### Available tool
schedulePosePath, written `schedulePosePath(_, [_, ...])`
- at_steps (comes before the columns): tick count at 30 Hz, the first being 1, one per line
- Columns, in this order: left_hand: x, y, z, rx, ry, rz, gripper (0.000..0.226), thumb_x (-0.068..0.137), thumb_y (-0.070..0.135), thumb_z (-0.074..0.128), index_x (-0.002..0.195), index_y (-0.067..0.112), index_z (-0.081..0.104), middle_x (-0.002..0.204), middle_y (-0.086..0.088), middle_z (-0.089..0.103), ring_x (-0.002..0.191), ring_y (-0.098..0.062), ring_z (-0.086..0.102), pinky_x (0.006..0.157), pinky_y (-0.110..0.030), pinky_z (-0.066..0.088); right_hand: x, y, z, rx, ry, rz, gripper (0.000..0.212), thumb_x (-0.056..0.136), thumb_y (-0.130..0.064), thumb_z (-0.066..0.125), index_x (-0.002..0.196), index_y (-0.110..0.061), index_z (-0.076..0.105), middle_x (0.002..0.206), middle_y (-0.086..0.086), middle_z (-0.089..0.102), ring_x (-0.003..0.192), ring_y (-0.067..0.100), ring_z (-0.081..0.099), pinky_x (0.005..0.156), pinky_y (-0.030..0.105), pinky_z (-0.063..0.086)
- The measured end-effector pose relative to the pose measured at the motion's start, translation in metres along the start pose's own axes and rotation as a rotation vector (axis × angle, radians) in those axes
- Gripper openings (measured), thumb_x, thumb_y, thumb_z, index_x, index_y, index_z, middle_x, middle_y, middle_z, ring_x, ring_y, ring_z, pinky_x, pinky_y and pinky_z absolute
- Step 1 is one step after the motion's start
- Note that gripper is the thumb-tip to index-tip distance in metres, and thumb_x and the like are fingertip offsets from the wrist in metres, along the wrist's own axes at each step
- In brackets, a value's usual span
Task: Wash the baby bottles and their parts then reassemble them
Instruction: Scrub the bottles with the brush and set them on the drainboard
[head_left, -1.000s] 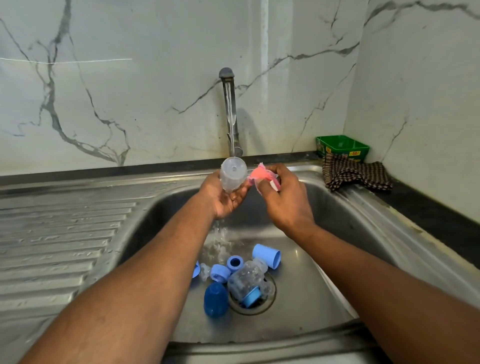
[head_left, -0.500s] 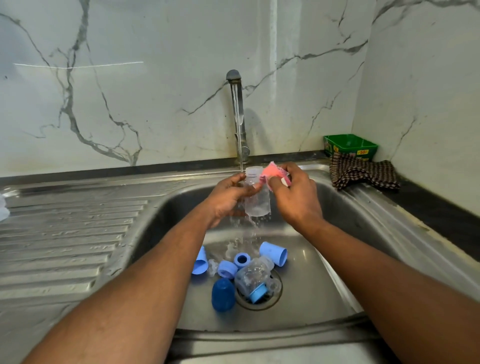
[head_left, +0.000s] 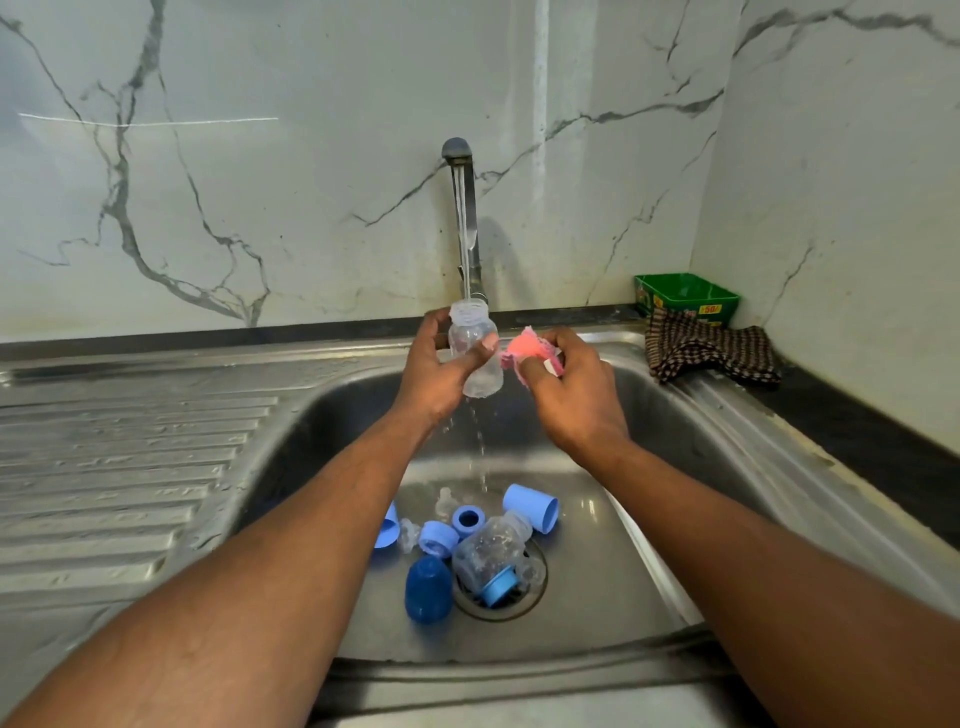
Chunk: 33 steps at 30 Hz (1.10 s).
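Bottle (head_left: 475, 349) upright, mouth up under tap (head_left: 464, 218) | left hand (head_left: 435, 366) grips it | right hand (head_left: 574, 387) pinches sponge (head_left: 527, 349)

L hand (head_left: 441, 364) grips clear bottle (head_left: 475, 353) under tap (head_left: 464, 218); R hand (head_left: 571, 395) pinches pink sponge (head_left: 527, 351).
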<state>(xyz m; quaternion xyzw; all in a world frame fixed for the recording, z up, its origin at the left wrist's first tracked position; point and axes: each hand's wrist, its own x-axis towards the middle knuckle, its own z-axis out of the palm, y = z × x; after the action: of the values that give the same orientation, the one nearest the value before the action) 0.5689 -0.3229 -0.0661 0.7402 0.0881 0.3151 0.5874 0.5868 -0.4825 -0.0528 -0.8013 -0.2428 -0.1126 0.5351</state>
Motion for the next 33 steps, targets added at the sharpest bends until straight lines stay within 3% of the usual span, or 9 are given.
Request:
schedulePosePath(4, [-0.008, -0.007, 0.003, 0.09, -0.056, 0.028, 0.06, 0.08, 0.034, 0.079, 0.131, 0.021, 0.049, 0.113, 0.004, 0.062, 0.108, -0.02, 0.062, 0.086, -0.037, 0.056, -0.001, -0.001, -0.001, 0.004, -0.01, 0.009, 0.027, 0.097, -0.032, 0.057, 0.12, -0.018, 0.059, 0.104, -0.003, 0.062, 0.092, 0.014, 0.058, 0.075, 0.027, 0.041])
schedulePosePath(7, [-0.005, -0.007, 0.009, 0.123, 0.017, 0.141, 0.061, 0.079, 0.037, 0.079, 0.13, 0.023, 0.049, 0.121, -0.001, 0.063, 0.11, -0.022, 0.063, 0.089, -0.042, 0.056, -0.001, -0.001, -0.001, 0.008, -0.001, 0.002, 0.024, 0.096, -0.031, 0.058, 0.116, -0.018, 0.06, 0.101, -0.002, 0.063, 0.09, 0.016, 0.059, 0.073, 0.029, 0.041])
schedulePosePath(11, [-0.006, -0.012, 0.004, 0.203, -0.037, 0.051, 0.061, 0.082, 0.037, 0.077, 0.133, 0.019, 0.048, 0.122, -0.005, 0.063, 0.109, -0.021, 0.062, 0.091, -0.04, 0.054, -0.002, -0.003, -0.003, -0.006, 0.002, -0.001, 0.024, 0.096, -0.029, 0.057, 0.117, -0.018, 0.06, 0.099, -0.003, 0.061, 0.086, 0.013, 0.056, 0.063, 0.025, 0.039])
schedulePosePath(16, [-0.006, -0.007, -0.005, 0.141, -0.03, 0.027, 0.057, 0.084, 0.022, 0.076, 0.132, 0.016, 0.048, 0.116, -0.003, 0.06, 0.099, -0.013, 0.061, 0.077, -0.022, 0.052, -0.002, -0.002, -0.001, 0.0, -0.014, -0.008, 0.026, 0.096, -0.031, 0.058, 0.118, -0.017, 0.06, 0.103, -0.001, 0.063, 0.092, 0.017, 0.058, 0.075, 0.029, 0.042])
schedulePosePath(21, [-0.007, -0.013, -0.004, 0.278, -0.149, -0.042, 0.087, 0.059, 0.036, 0.09, 0.132, 0.036, 0.044, 0.127, -0.009, 0.06, 0.11, -0.026, 0.063, 0.093, -0.05, 0.054, 0.001, 0.001, 0.001, 0.023, -0.023, -0.025, 0.024, 0.094, -0.025, 0.062, 0.117, -0.018, 0.06, 0.103, -0.001, 0.063, 0.083, 0.01, 0.058, 0.064, 0.02, 0.041])
schedulePosePath(24, [-0.011, -0.005, -0.011, 0.636, -0.157, -0.077, 0.087, 0.059, 0.035, 0.091, 0.133, 0.029, 0.045, 0.129, -0.005, 0.059, 0.113, -0.026, 0.06, 0.097, -0.05, 0.05, -0.003, -0.006, 0.001, 0.032, -0.071, -0.015, 0.026, 0.091, -0.024, 0.07, 0.111, -0.023, 0.054, 0.098, -0.003, 0.061, 0.077, 0.0, 0.056, 0.061, 0.016, 0.04])
schedulePosePath(26, [-0.015, -0.003, -0.014, 1.078, -0.23, -0.043, 0.073, 0.069, 0.036, 0.086, 0.132, 0.023, 0.051, 0.132, -0.005, 0.054, 0.123, -0.029, 0.051, 0.104, -0.05, 0.042, -0.005, -0.006, 0.005, 0.032, -0.116, -0.012, 0.027, 0.091, -0.025, 0.069, 0.111, -0.02, 0.053, 0.101, -0.001, 0.063, 0.082, 0.008, 0.059, 0.069, 0.023, 0.045])
schedulePosePath(29, [-0.026, 0.008, -0.022, 1.743, -0.374, 0.32, 0.043, 0.087, 0.026, 0.066, 0.129, 0.022, 0.058, 0.132, -0.008, 0.051, 0.126, -0.03, 0.041, 0.103, -0.045, 0.033, -0.006, -0.008, 0.007, -0.019, -0.168, -0.076, 0.024, 0.093, -0.027, 0.066, 0.112, -0.019, 0.055, 0.104, 0.001, 0.065, 0.089, 0.016, 0.06, 0.074, 0.028, 0.044])
schedulePosePath(33, [-0.025, 0.019, -0.045, 2.051, -0.525, 0.95, 0.01, 0.072, 0.031, 0.075, 0.082, 0.03, 0.075, 0.089, 0.007, 0.067, 0.101, -0.021, 0.058, 0.088, -0.037, 0.044, -0.008, -0.008, 0.009, -0.052, -0.196, -0.12, 0.022, 0.092, -0.029, 0.067, 0.11, -0.023, 0.056, 0.104, -0.001, 0.065, 0.088, 0.015, 0.059, 0.072, 0.026, 0.04])
